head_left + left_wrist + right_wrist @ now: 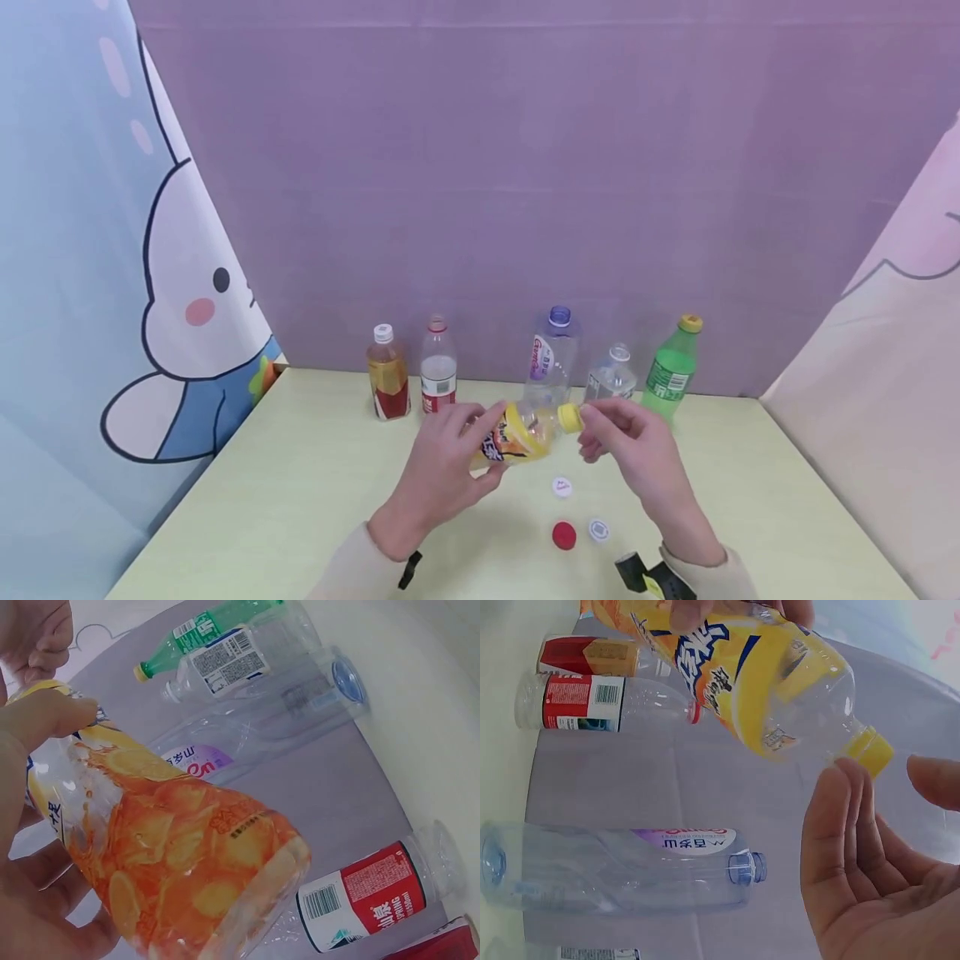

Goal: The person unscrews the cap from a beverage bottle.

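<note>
My left hand (444, 467) grips a clear plastic bottle with a yellow and orange label (512, 437), tilted on its side above the table, its neck toward the right. In the left wrist view the bottle's base (277, 892) faces the camera. A yellow cap (871, 752) sits on the neck. At that cap is my right hand (633, 442). The right wrist view shows its fingertips (847, 766) touching or very near the cap's edge, with the thumb (934, 780) apart from it.
Along the back stand an amber bottle (388, 375), a red-labelled bottle (438, 367), a tall clear bottle (551, 358), a small clear bottle (611, 379) and a green bottle (672, 367). On the table (300, 500) lie a red cap (564, 535) and white caps (562, 487).
</note>
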